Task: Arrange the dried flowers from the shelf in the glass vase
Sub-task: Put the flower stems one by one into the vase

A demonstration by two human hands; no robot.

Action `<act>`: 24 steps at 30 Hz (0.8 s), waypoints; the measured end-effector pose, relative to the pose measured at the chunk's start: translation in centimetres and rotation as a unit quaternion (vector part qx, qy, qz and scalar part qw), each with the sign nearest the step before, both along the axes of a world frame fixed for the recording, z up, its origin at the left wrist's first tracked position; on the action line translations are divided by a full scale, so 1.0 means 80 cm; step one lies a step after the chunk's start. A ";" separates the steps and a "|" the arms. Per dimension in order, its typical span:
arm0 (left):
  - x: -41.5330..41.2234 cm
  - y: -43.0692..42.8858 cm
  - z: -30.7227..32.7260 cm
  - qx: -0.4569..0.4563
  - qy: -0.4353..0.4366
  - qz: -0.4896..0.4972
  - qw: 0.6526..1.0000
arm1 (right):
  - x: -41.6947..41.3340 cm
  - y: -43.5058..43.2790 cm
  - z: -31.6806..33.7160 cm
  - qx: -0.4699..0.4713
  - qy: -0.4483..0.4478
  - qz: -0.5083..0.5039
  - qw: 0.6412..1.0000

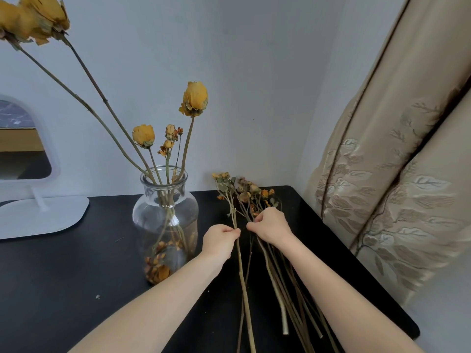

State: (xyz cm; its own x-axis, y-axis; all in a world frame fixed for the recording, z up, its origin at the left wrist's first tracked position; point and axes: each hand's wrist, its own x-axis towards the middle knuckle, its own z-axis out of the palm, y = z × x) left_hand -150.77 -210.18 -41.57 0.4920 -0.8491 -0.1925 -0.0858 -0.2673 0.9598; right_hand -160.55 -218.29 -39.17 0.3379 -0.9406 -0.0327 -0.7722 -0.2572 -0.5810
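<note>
A clear glass vase (165, 215) stands on the black tabletop (76, 271) and holds several dried yellow roses (195, 99) on long stems; loose petals lie at its bottom. To its right a bunch of dried flowers (248, 192) lies flat, heads toward the wall, stems running to the front edge. My left hand (220, 239) pinches one thin stem (243, 278) at the left of the bunch. My right hand (271, 226) grips other stems of the bunch just below the heads. The two hands are close together, a small gap between them.
A white-framed mirror on a flat stand (38, 210) sits at the back left of the tabletop. A beige patterned curtain (387, 174) hangs close along the right side. A grey wall (254, 85) backs the tabletop. Small crumbs of dried petal (97, 296) lie near the front left.
</note>
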 end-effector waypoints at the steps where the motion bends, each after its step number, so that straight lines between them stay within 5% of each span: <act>1: 0.001 -0.001 -0.001 0.004 0.006 0.005 1.000 | -0.001 -0.001 0.001 -0.005 -0.004 0.002 1.000; 24: 0.005 0.004 0.024 -0.061 0.036 -0.012 0.997 | -0.018 -0.016 -0.016 0.010 -0.042 -0.039 0.998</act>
